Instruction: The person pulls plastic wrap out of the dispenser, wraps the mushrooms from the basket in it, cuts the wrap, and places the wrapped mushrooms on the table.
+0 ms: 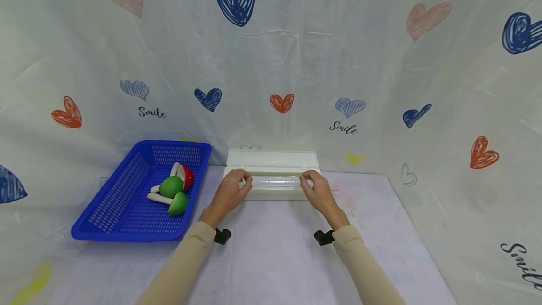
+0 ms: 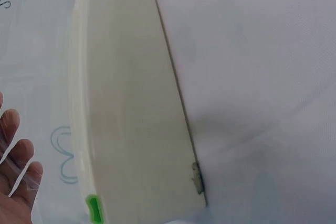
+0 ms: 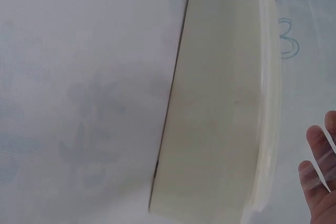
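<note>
A long cream-white cling film dispenser point(image 1: 277, 195) lies at the back of the table, its lid point(image 1: 271, 158) raised against the curtain. Clear cling film point(image 1: 275, 180) shows across its opening. At the left end my left hand point(image 1: 230, 188) pinches the film between thumb and index finger. My right hand point(image 1: 316, 191) pinches it likewise at the right end. Both wrist views show the dispenser's front wall point(image 2: 131, 87), with transparent film over the spread fingers point(image 3: 317, 142). A small green piece point(image 2: 95, 209) sits on the dispenser's edge in the left wrist view.
To the left stands a blue plastic basket point(image 1: 127, 237). Inside it lie toy mushrooms, among them a green one point(image 1: 179, 204) and a red one point(image 1: 188, 178). A white curtain point(image 1: 296, 51) printed with hearts hangs behind the pale tablecloth point(image 1: 271, 253).
</note>
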{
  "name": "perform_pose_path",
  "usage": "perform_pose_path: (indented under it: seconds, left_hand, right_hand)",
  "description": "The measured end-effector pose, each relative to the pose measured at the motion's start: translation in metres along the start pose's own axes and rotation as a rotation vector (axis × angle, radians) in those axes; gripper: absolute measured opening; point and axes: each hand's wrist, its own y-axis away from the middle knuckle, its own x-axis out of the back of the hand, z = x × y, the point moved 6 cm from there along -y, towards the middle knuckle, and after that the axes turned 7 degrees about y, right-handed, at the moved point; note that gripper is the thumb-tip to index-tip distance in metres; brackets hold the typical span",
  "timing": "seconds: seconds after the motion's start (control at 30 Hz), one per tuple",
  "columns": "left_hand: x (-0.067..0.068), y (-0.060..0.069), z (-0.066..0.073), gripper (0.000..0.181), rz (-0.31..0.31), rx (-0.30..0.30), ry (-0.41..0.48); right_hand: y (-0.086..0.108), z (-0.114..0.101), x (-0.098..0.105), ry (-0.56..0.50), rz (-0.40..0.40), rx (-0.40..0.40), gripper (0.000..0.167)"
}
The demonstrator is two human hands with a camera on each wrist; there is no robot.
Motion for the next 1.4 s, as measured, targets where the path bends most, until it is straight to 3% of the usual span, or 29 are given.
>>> perform_pose_path:
  seconds: [0.23,0.8,1.03,1.4]
  left_hand:
    - [0.007,-0.001,0.006,0.007,-0.004,-0.031,0.051]
    - [0.023,0.0,0.022,0.01,0.054,-0.096,0.101]
    - [0.03,0.002,0.034,0.01,0.095,-0.151,0.095]
    - [0.041,0.002,0.05,0.012,0.092,-0.251,0.121]
  right_hand:
    - [0.001,-0.01,0.01,-0.026,0.041,0.044,0.005]
    - [0.003,-0.025,0.026,-0.044,0.041,0.131,0.012]
    - [0.01,-0.03,0.035,-0.04,0.067,0.148,0.01]
    - [0.013,-0.042,0.048,-0.055,0.131,0.222,0.012]
